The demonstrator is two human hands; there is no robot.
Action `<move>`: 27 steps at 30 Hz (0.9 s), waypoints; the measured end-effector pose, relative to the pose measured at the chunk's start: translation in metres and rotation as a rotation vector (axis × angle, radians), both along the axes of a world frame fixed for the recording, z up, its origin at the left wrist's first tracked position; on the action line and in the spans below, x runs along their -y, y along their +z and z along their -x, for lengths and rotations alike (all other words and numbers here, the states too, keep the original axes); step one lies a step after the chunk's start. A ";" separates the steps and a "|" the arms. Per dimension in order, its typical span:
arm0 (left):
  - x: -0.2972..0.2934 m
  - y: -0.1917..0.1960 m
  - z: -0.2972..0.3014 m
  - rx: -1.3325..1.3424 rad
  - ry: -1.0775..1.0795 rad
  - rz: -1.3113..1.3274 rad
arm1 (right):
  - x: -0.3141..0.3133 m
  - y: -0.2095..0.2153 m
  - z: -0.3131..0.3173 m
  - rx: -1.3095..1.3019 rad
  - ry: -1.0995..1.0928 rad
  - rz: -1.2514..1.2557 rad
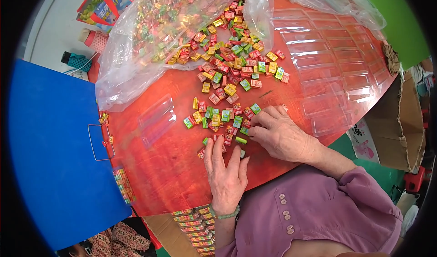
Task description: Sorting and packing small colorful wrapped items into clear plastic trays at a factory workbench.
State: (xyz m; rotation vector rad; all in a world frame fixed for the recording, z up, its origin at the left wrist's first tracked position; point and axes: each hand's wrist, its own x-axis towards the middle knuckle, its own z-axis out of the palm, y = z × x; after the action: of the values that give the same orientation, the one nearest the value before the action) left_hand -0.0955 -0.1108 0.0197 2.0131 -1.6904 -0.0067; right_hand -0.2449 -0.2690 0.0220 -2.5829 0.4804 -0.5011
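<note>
Small wrapped block candies (225, 115) in red, pink, yellow and green lie in a loose cluster on the red tabletop (168, 175). At the near edge of this cluster my left hand (224, 179) lies with its fingers spread, the fingertips touching or just over a few candies. My right hand (280, 134) rests on the cluster's right side, its fingers bent and apart from the thumb, beside a green candy (244, 131). Nothing shows gripped in either hand, though the undersides of the fingers are hidden. Farther back, a larger heap of candies (230, 65) spreads across the table.
A clear plastic bag (120, 74) full of candies sits at the far left. Stacked clear trays (323, 65) cover the right side; one clear tray (157, 120) lies at left. A blue panel (59, 156) borders the left edge. An open cardboard box (382, 120) stands right.
</note>
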 end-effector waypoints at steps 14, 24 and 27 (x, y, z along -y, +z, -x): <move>-0.028 -0.007 -0.010 -0.062 0.215 0.190 | -0.008 0.023 -0.020 -0.052 0.130 -0.037; -0.026 -0.013 -0.016 -0.038 0.233 0.078 | -0.018 0.021 -0.030 -0.199 0.208 0.020; -0.024 -0.010 -0.015 -0.029 0.216 0.067 | -0.018 0.019 -0.027 -0.184 0.194 0.022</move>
State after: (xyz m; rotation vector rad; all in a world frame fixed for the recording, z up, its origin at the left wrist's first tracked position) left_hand -0.0808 -0.0866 0.0092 2.1234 -1.4288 0.0930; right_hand -0.2182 -0.2507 0.0414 -2.6743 0.2809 -0.2047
